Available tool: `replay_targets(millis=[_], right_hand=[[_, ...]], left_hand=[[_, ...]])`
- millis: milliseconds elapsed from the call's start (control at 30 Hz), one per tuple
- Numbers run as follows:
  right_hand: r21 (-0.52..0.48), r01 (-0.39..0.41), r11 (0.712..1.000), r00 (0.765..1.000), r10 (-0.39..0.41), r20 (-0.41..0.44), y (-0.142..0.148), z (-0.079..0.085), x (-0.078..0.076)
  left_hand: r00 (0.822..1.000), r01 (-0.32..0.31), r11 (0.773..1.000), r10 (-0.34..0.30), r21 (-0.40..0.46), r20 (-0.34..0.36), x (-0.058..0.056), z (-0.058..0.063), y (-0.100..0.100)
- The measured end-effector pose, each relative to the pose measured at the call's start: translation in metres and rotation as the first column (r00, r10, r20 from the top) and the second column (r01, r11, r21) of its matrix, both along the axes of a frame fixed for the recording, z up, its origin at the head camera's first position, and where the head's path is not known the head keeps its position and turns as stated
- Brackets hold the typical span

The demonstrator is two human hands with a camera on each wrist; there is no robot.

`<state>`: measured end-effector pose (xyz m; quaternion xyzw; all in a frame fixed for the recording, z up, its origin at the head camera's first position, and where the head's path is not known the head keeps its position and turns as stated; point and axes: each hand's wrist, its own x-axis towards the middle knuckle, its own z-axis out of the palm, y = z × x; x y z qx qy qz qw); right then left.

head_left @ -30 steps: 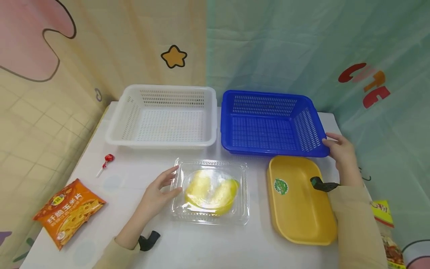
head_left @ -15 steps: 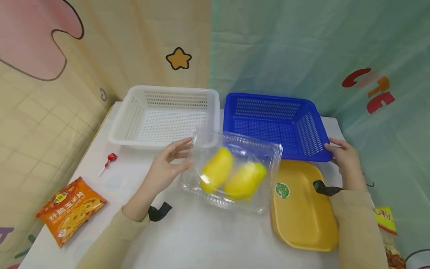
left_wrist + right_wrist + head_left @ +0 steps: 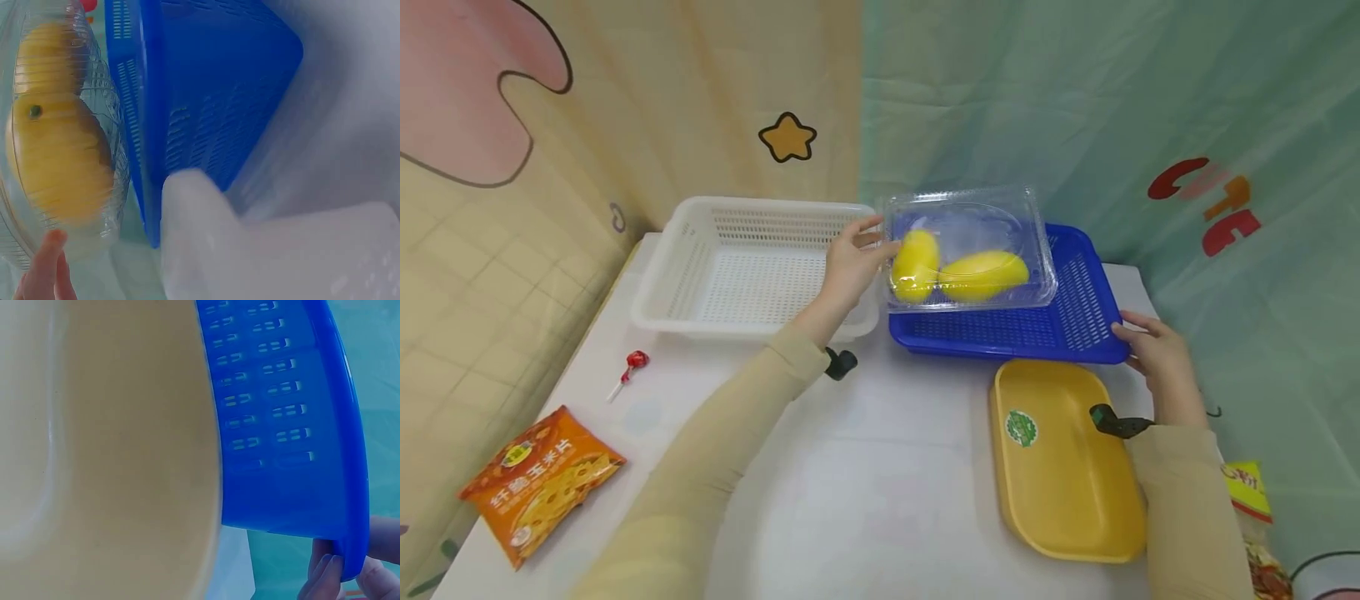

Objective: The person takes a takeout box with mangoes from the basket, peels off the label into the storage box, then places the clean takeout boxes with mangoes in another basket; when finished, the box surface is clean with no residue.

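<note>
My left hand (image 3: 850, 265) holds a clear plastic clamshell box (image 3: 973, 215) by its left end. Inside lie two yellow mangoes (image 3: 983, 276), side by side against the lower edge. The box hangs over the blue basket (image 3: 1000, 340), covering much of its inside. In the left wrist view, the mangoes (image 3: 62, 156) show through the box wall, just beyond the basket's rim (image 3: 153, 125). My right hand (image 3: 1161, 358) grips the basket's near right corner. Seen from the right wrist, fingers (image 3: 326, 578) lie on one side of the rim and part of the hand on the other.
Left of the blue basket stands a white basket (image 3: 760, 327). A yellow tray (image 3: 1067, 467) lies in front, below my right forearm. At the left are a red lollipop (image 3: 637, 360) and an orange snack bag (image 3: 542, 483). Another snack packet (image 3: 1251, 492) shows at the lower right.
My left hand has lifted the box of mangoes off the table and carried it away from me and rightward, over the blue basket. The mangoes shifted inside. My right hand stays on the basket's corner.
</note>
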<state>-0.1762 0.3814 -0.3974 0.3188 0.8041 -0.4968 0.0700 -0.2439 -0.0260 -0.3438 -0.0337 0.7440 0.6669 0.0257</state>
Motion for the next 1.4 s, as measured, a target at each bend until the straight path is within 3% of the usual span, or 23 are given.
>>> replay_targets(millis=[100, 200, 433, 667, 800, 967, 1067, 1167, 1300, 1400], right_hand=[[-0.011, -0.01, 1.0, 1.0, 0.01, -0.009, 0.0, -0.002, -0.001], [-0.01, -0.015, 1.0, 1.0, 0.015, -0.009, 0.001, -0.003, -0.002], [0.013, -0.022, 1.0, 1.0, 0.023, -0.003, 0.002, -0.005, -0.002], [0.03, -0.056, 0.998, 0.998, 0.057, -0.031, 0.004, -0.006, -0.003], [0.033, -0.056, 0.998, 0.998, 0.057, -0.024, 0.004, -0.006, -0.005], [0.034, -0.056, 0.998, 0.998, 0.056, -0.011, 0.004, -0.006, -0.006], [0.037, -0.054, 0.998, 0.998, 0.055, -0.009, 0.005, -0.006, -0.008], [0.051, -0.056, 0.997, 0.998, 0.056, -0.001, 0.008, -0.005, -0.01], [0.079, -0.073, 0.994, 0.997, 0.074, -0.003, 0.011, -0.003, -0.011], [0.108, -0.078, 0.991, 0.997, 0.079, 0.0, 0.012, -0.004, -0.008]], left_hand=[[1.0, -0.008, 0.999, 0.008, -0.035, 0.015, -0.008, -0.013, 0.018], [1.0, 0.016, 0.993, -0.017, -0.116, -0.006, -0.007, -0.026, 0.036], [0.995, -0.012, 0.925, -0.027, -0.38, -0.098, -0.003, -0.048, 0.064], [0.989, 0.057, 0.838, -0.123, -0.543, -0.086, -0.003, -0.052, 0.071], [0.986, 0.113, 0.818, -0.164, -0.564, -0.041, -0.002, -0.05, 0.072], [0.969, 0.209, 0.797, -0.245, -0.566, 0.014, 0.0, -0.051, 0.074], [0.964, 0.216, 0.807, -0.267, -0.549, -0.013, 0.002, -0.05, 0.071], [0.956, 0.211, 0.846, -0.283, -0.491, -0.077, 0.005, -0.048, 0.061], [0.943, 0.225, 0.886, -0.302, -0.406, -0.136, 0.01, -0.038, 0.037], [0.947, 0.209, 0.899, -0.284, -0.384, -0.149, 0.012, -0.03, 0.015]])
